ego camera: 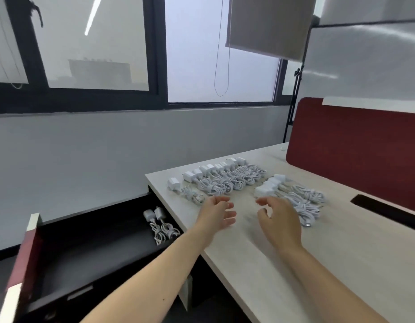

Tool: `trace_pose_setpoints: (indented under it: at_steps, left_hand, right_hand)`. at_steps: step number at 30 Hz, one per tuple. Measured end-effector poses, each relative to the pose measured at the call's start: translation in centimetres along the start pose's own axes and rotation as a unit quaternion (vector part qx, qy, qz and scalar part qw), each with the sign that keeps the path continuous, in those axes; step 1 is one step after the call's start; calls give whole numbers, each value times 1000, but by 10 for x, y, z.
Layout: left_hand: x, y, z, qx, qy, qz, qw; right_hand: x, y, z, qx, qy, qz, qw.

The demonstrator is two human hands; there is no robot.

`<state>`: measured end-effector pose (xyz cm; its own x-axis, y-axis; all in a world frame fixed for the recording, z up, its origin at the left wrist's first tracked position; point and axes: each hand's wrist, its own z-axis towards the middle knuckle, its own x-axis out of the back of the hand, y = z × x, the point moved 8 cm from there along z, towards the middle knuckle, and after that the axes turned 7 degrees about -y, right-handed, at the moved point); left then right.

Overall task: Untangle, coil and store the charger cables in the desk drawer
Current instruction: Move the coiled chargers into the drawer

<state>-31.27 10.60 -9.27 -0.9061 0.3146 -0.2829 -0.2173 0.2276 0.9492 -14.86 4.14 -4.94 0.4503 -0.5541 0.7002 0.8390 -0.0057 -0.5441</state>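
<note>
Charger cables (225,183) on desk (295,287), two in drawer (90,248), red divider (353,155) behind, left hand (219,213), right hand (281,220), grip released

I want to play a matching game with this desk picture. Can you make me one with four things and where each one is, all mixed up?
Things
1. pair of white chargers with coiled cables
2. long row of white chargers with bundled cables
3. dark red divider panel
4. narrow black slot

Places
A. standing upright at the right of the pale wooden desk
B. inside the open black drawer
C. cut into the desk top, just in front of the panel
D. lying on the desk top, beyond the empty left hand

Pairs: 1-B, 2-D, 3-A, 4-C
</note>
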Motion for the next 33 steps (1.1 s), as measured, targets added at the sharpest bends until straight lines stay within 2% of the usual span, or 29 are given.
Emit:
trace_pose_setpoints:
  at_steps: [5, 9, 15, 23, 28, 33]
  left_hand:
    - [-66, -20, 8, 24, -45, 9, 999]
    - [-96, -26, 18, 22, -54, -9, 998]
    - [-101, -32, 35, 57, -54, -25, 997]
    - [-98, -36, 39, 104, -61, -107, 987]
    - [-95, -38, 36, 146, -72, -138, 977]
    - [-94, -31, 24, 147, -90, -209, 963]
  right_hand:
    - [31, 46, 0, -24, 33, -154, 987]
    - [28, 79, 7, -84, -64, -217, 971]
    - [22, 80, 14, -89, -82, -262, 957]
    - [16, 70, 4, -121, -109, -115, 980]
    - [18, 65, -5, -124, -97, -17, 987]
    - [12, 42, -17, -81, -89, 12, 993]
